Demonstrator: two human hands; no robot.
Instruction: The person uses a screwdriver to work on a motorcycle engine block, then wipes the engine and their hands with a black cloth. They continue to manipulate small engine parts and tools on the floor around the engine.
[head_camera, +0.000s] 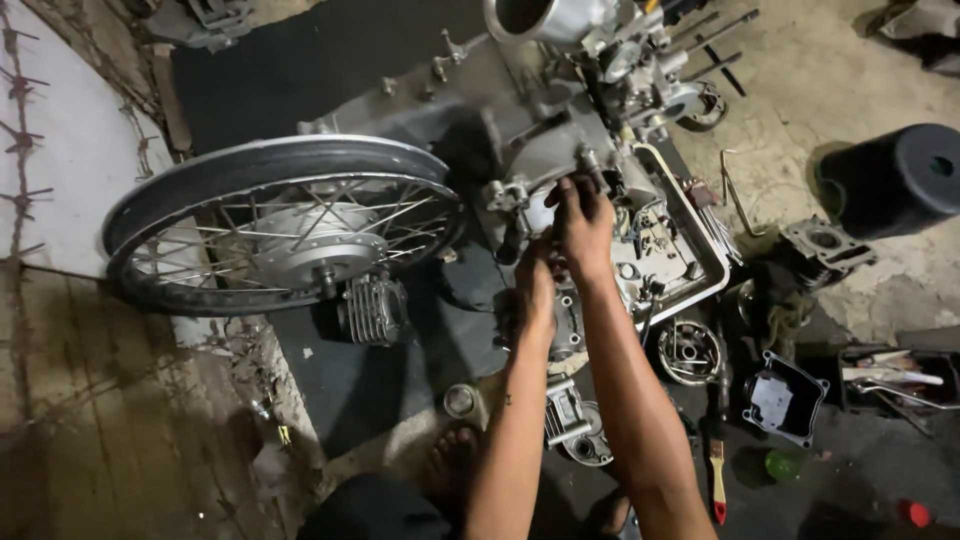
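Both your hands are up on the grey metal engine casing (560, 150) beside the spoked wheel (280, 225). Your right hand (585, 225) curls its fingers over a fitting at the casing's edge, and your left hand (535, 285) presses just below; its grip looks closed, though shadow hides the fingertips.

A grey, greasy metal engine case (545, 150) lay tilted on the floor, its near edge directly under the fingers (570, 195), the bulk extending beyond them.
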